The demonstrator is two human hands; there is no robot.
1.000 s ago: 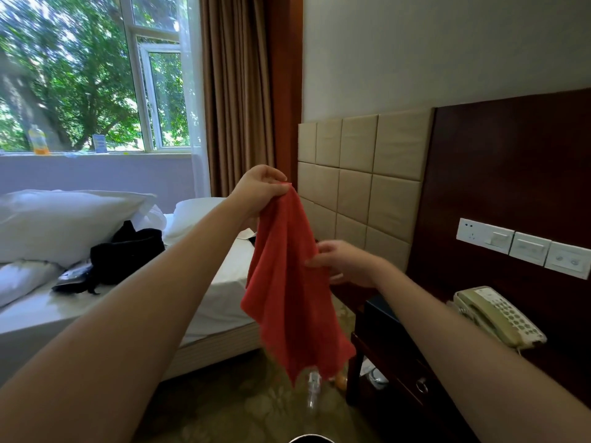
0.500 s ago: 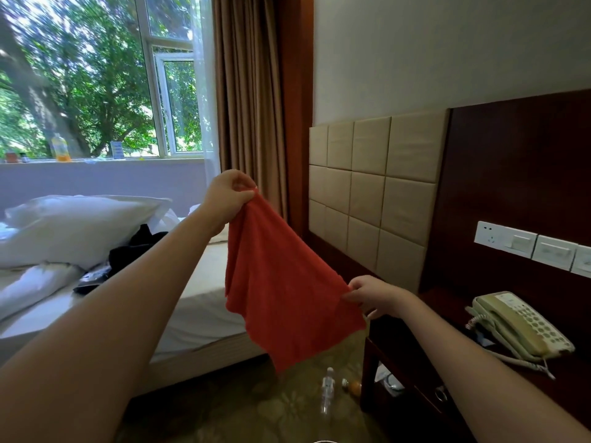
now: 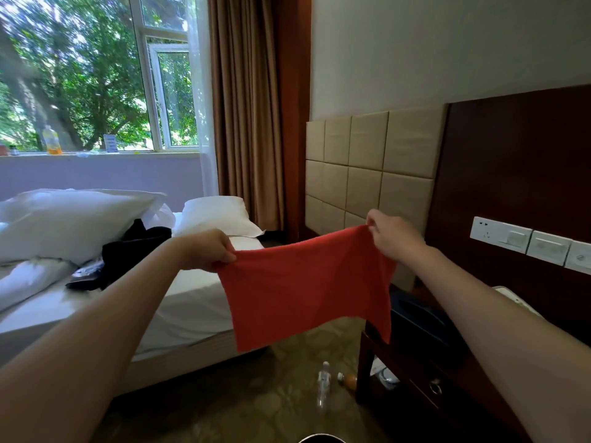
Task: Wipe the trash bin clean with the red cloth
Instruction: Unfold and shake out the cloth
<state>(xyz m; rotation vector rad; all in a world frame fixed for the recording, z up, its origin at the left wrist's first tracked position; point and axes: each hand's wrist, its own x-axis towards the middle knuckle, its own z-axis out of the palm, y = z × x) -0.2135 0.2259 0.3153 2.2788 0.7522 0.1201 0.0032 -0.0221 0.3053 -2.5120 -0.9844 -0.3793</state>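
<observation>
Arms outstretched, left hand (image 3: 209, 251) and right hand (image 3: 395, 236) fingers pinching red cloth (image 3: 307, 282) top corners, spread taut

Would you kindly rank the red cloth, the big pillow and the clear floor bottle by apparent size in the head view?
Largest to smallest: red cloth, big pillow, clear floor bottle. The cloth hangs nearest the camera and the pillow runs off the frame's left edge, so their order is unsure.
</observation>
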